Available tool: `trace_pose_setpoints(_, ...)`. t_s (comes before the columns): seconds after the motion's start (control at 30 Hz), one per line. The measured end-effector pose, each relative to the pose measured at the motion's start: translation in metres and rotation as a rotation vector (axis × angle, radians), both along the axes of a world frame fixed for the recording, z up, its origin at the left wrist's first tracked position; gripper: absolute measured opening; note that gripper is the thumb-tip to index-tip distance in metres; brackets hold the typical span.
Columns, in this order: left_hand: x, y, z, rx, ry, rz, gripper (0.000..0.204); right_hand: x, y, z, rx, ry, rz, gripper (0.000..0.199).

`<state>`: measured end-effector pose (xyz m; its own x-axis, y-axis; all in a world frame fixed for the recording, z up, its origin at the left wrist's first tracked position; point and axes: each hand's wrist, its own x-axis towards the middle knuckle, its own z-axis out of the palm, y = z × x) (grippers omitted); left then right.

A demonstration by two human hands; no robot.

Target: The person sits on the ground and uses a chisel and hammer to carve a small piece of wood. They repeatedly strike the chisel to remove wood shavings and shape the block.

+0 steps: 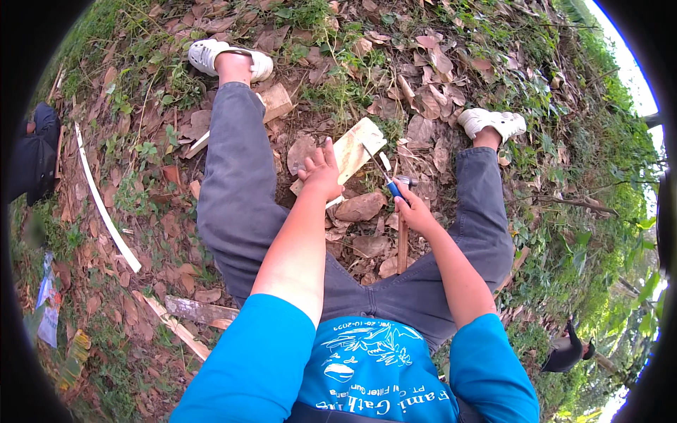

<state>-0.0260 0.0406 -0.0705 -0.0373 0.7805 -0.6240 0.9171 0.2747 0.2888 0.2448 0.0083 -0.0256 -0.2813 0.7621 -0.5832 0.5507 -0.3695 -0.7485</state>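
A pale wooden board lies slanted on the leaves between my legs. My left hand is at the board's left edge with its fingers stretched apart; whether the palm presses on the wood is hidden. In my right hand is a tool with a blue handle and a long thin metal shaft or blade, which points up and left to the board's right edge. Its exact kind cannot be told. Close beside that hand, partly behind it, is a hammer with a wooden handle and a dark metal head.
A wooden block lies by my left foot. On the left are a long pale strip and several wood pieces. Dry leaves and weeds cover the ground. One person is at the far left, another at the lower right.
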Motion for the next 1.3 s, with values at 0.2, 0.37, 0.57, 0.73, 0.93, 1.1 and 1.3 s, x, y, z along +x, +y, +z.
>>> trace_pose_setpoints(0.2, -0.007, 0.001, 0.009, -0.098, -0.035, 0.026, 0.136, -0.014, 0.039, 0.094, 0.181, -0.301, 0.105, 0.041)
trace_pose_setpoints(0.37, -0.003, 0.004, 0.009, -0.100, -0.052, 0.023, 0.136, -0.022, 0.083, 0.121, 0.425, -0.494, 0.415, 0.041)
trace_pose_setpoints(0.57, -0.003, 0.000, 0.005, -0.067, -0.062, 0.027, 0.136, -0.030, 0.122, 0.116, 0.362, -0.499, 0.583, 0.046)
trace_pose_setpoints(0.73, -0.004, -0.002, 0.002, -0.055, -0.072, 0.041, 0.135, -0.033, 0.112, 0.121, 0.153, -0.443, 0.476, 0.040)
trace_pose_setpoints(0.93, -0.004, 0.000, 0.004, -0.050, -0.064, 0.028, 0.134, -0.032, 0.113, 0.109, 0.115, -0.424, 0.410, 0.042)
trace_pose_setpoints(1.1, -0.007, 0.000, 0.008, -0.060, -0.091, 0.042, 0.133, -0.040, 0.123, 0.122, 0.075, -0.420, 0.449, 0.042)
trace_pose_setpoints(1.3, -0.003, -0.001, 0.008, -0.054, -0.065, 0.024, 0.131, -0.042, 0.126, 0.117, 0.145, -0.416, 0.465, 0.041)
